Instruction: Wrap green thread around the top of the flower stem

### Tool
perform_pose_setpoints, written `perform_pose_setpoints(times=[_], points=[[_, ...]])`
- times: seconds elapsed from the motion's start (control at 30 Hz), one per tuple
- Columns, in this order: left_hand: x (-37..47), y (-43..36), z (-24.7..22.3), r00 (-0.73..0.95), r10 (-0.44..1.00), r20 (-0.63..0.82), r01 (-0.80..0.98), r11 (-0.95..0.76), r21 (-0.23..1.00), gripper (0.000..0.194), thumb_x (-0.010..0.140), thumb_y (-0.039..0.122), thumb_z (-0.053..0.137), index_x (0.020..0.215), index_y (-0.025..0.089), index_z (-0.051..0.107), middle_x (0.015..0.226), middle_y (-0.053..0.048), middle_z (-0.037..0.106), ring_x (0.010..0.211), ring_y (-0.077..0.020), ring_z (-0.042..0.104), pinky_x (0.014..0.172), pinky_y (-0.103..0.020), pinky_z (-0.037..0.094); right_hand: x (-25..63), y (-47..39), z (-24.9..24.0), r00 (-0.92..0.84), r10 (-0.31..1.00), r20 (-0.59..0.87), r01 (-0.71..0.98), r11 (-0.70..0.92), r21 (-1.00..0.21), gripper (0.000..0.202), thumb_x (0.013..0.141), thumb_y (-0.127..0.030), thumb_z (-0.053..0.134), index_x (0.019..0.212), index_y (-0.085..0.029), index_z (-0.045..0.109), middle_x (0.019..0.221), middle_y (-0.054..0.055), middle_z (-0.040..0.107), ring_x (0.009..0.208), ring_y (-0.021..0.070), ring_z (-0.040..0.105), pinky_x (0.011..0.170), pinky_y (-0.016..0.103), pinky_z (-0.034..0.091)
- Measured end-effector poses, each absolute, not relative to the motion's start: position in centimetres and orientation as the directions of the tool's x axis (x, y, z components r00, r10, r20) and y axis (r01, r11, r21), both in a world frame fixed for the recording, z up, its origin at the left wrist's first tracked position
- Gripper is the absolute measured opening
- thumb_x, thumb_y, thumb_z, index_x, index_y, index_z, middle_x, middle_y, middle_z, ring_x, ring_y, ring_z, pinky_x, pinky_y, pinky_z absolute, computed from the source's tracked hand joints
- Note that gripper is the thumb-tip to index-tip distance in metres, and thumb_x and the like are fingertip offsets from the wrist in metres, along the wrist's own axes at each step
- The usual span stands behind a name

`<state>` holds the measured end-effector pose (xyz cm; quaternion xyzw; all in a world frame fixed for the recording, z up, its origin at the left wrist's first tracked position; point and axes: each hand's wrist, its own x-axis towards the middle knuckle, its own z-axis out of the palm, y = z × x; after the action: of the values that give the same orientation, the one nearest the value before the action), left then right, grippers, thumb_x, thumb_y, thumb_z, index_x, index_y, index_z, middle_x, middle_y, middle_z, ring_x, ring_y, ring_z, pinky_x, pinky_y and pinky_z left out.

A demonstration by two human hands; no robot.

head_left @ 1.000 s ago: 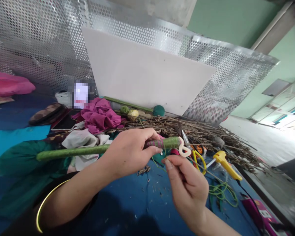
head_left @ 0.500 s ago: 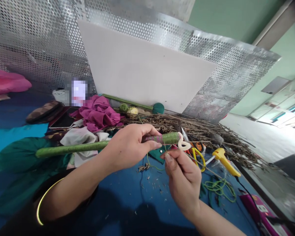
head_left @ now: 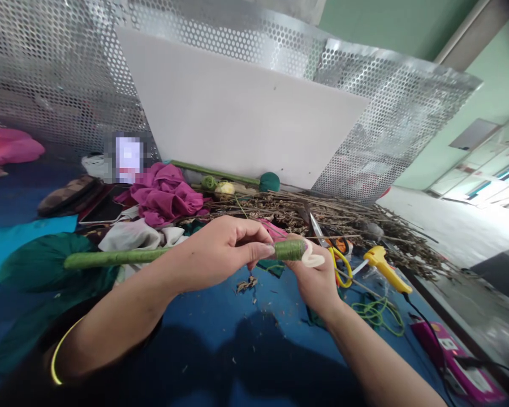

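A long green-wrapped stick (head_left: 119,258) lies nearly level across the view, with a dark green cloth bundle (head_left: 38,263) at its left end. My left hand (head_left: 224,251) is closed around the stick near its right end. That end is wound with green thread (head_left: 289,250) and carries a cream-coloured loop (head_left: 312,257) at its tip. My right hand (head_left: 316,282) is behind and below the wound part; its fingers are mostly hidden behind the stick, so what they hold cannot be made out.
Yellow-handled scissors (head_left: 341,265), a yellow glue gun (head_left: 388,274) and green string (head_left: 377,314) lie at the right. Dried stems (head_left: 275,203) and magenta cloth (head_left: 165,195) lie behind. A white board (head_left: 246,107) leans against perforated metal (head_left: 377,124).
My right hand has moved up and behind the stick's wound end, from below it. My left hand still grips the stick. The view has shifted slightly.
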<state>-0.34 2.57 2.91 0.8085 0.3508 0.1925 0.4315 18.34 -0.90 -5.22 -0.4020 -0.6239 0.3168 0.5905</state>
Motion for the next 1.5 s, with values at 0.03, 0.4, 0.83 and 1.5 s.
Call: perform_pose_setpoints(times=[0.03, 0.4, 0.83, 1.5], points=[[-0.3, 2.5, 2.9, 0.685, 0.729, 0.005, 0.402, -0.384, 0.831, 0.021, 0.09, 0.034, 0.053, 0.084, 0.018, 0.066, 0.063, 0.005, 0.056, 0.055, -0.008, 0.045, 0.052, -0.019, 0.035, 18.6, -0.8, -4.9, -0.01, 0.864, 0.503, 0.166, 0.497, -0.851, 0.016, 0.08, -0.023, 0.063, 0.064, -0.018, 0.062, 0.059, -0.003, 0.053, 0.056, 0.0111, 0.046, 0.053, 0.024, 0.039], [0.6, 2.4, 2.0, 0.735, 0.664, -0.138, 0.387, -0.243, 0.89, 0.019, 0.084, 0.028, 0.055, 0.079, 0.015, 0.068, 0.068, 0.0, 0.064, 0.055, -0.0096, 0.053, 0.055, -0.02, 0.043, 21.3, 0.9, -4.4, -0.306, 0.726, 0.616, 0.31, 0.688, -0.657, 0.014, 0.087, -0.029, 0.063, 0.078, -0.019, 0.069, 0.067, 0.0, 0.059, 0.061, 0.0124, 0.051, 0.056, 0.026, 0.041], [1.9, 2.5, 0.1, 0.753, 0.602, -0.264, 0.45, -0.179, 0.875, 0.02, 0.079, 0.025, 0.052, 0.072, 0.015, 0.067, 0.063, 0.002, 0.06, 0.047, -0.008, 0.045, 0.047, -0.018, 0.036, 22.3, -0.1, -2.6, -0.483, 0.617, 0.621, 0.638, 0.734, -0.234, 0.029, 0.094, -0.026, 0.052, 0.069, -0.018, 0.065, 0.062, -0.002, 0.055, 0.052, 0.0084, 0.047, 0.049, 0.022, 0.035], [0.9, 2.3, 0.4, 0.452, 0.795, 0.405, 0.522, -0.604, 0.602, 0.03, 0.09, 0.028, 0.05, 0.11, 0.023, 0.072, 0.103, -0.004, 0.073, 0.093, -0.0209, 0.066, 0.082, -0.029, 0.048, 19.7, -4.0, -0.3, -0.509, 0.427, 0.747, 0.843, 0.42, 0.335, 0.03, 0.098, -0.029, 0.042, 0.091, -0.014, 0.068, 0.061, 0.003, 0.062, 0.05, 0.0145, 0.057, 0.048, 0.03, 0.04]])
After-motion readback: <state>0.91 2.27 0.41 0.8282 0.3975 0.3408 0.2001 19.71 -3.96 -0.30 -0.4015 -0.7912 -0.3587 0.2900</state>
